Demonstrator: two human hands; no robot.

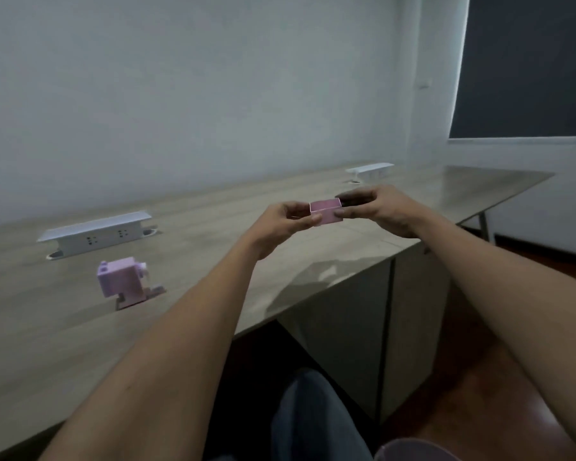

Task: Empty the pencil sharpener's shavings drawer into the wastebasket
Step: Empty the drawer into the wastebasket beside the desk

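Observation:
A small pink shavings drawer (326,212) is held upright above the wooden desk (197,247), open side up. My left hand (280,224) pinches its left end and my right hand (379,207) pinches its right end. The pink pencil sharpener (123,282) stands on the desk at the left, well apart from both hands, with its drawer slot empty. A pinkish wastebasket rim (416,449) shows at the bottom edge, below my right forearm. I cannot see into the drawer well enough to tell its contents.
Two white socket boxes stand on the desk, one (95,232) behind the sharpener and one (369,170) far right. A cabinet (363,321) sits under the desk. My knee in blue trousers (313,417) is beside the wastebasket. A grey wall is behind.

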